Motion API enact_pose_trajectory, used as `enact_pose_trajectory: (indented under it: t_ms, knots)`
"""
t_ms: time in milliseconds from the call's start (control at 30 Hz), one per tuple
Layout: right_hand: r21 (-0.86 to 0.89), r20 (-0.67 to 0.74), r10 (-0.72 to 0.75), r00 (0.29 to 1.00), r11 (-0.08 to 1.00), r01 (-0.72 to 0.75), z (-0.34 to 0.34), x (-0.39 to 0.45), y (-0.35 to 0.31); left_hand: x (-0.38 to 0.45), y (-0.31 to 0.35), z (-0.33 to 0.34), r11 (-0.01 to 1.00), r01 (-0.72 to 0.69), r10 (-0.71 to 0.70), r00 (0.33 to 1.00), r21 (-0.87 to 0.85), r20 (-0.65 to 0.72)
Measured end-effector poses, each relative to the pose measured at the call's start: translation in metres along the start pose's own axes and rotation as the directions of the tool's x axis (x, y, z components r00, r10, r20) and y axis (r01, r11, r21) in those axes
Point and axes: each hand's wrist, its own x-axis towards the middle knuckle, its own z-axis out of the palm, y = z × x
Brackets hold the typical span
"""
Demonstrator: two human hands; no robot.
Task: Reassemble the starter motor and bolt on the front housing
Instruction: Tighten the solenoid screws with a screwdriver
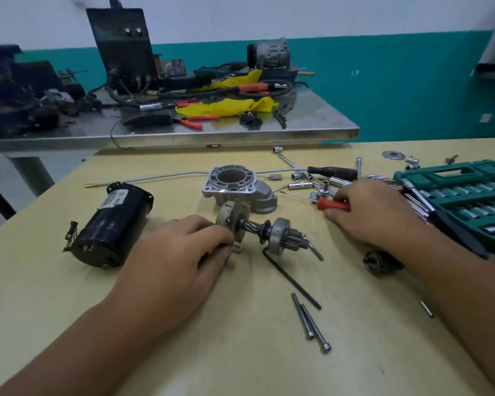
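Head view: left hand [180,252] is on the yellowish wooden table [240,352], fingers curled round the near end of the shaft assembly [257,230], a round beige plate with a helical shaft, grey drive clutch and small pinion gear, lying on its side mid-table. Right hand [375,212] grips a red-handled tool [333,205] among loose chrome sockets [300,185]; tool tip hidden, can't tell what type.

Cast aluminium front housing [237,185] sits just behind the shaft assembly, open bore up, not fitted. Black cylindrical motor body [113,224] lies on its side to the left, well apart from the housing. Two long steel bolts [312,324] lie side by side near the front edge, beside a black L-shaped hex key [289,278]. Small dark round part [379,261] sits under the right forearm.

Green socket-set case [455,192] is open at far right. Steel bench [183,132] behind carries pliers, yellow rags and cables.
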Motion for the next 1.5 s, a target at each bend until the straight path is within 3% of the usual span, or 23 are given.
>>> enact_pose_trajectory:
  t_ms: [100, 200, 300, 333, 400, 500, 567, 800, 1200, 1500]
  knots:
    - [0.041, -0.066, -0.012, 0.998, 0.999, 0.015, -0.002, 0.000, -0.002, 0.003, -0.002, 0.004, 0.998, 0.040, -0.043, 0.997, -0.052, -0.060]
    - [0.327, -0.231, 0.059, 0.971, 0.945, 0.020, -0.024, -0.005, 0.000, 0.007, -0.001, 0.008, 0.992, 0.100, -0.108, 0.988, -0.081, -0.109]
    - [0.712, -0.359, 0.049, 0.932, 0.661, 0.239, -0.049, -0.031, -0.006, 0.009, -0.002, 0.009, 0.982, 0.167, -0.178, 0.976, -0.092, -0.128]
    - [0.758, -0.402, 0.001, 0.916, 0.561, 0.332, -0.053, -0.045, -0.012, 0.009, -0.003, 0.008, 0.977, 0.184, -0.197, 0.973, -0.112, -0.120]
    - [0.743, -0.454, -0.151, 0.878, 0.479, 0.467, -0.054, -0.072, -0.027, 0.010, -0.006, 0.005, 0.963, 0.203, -0.221, 0.972, -0.179, -0.084]
    - [0.666, -0.435, -0.364, 0.824, 0.486, 0.566, -0.047, -0.087, -0.044, 0.012, -0.010, -0.001, 0.945, 0.203, -0.220, 0.975, -0.255, -0.040]
    - [0.655, -0.395, -0.407, 0.823, 0.504, 0.564, -0.040, -0.085, -0.048, 0.012, -0.012, -0.002, 0.939, 0.209, -0.225, 0.974, -0.272, -0.029]
    - [0.700, -0.386, -0.314, 0.867, 0.513, 0.497, -0.029, -0.079, -0.047, 0.012, -0.013, -0.001, 0.910, 0.223, -0.246, 0.969, -0.348, -0.022]
    - [0.526, -0.445, -0.462, 0.767, 0.558, 0.642, -0.032, -0.074, -0.047, 0.009, -0.015, -0.005, 0.917, 0.234, -0.249, 0.968, -0.323, -0.006]
    - [0.590, -0.455, -0.412, 0.789, 0.524, 0.614, -0.029, -0.074, -0.046, 0.013, -0.018, -0.005, 0.908, 0.245, -0.254, 0.967, -0.340, 0.019]
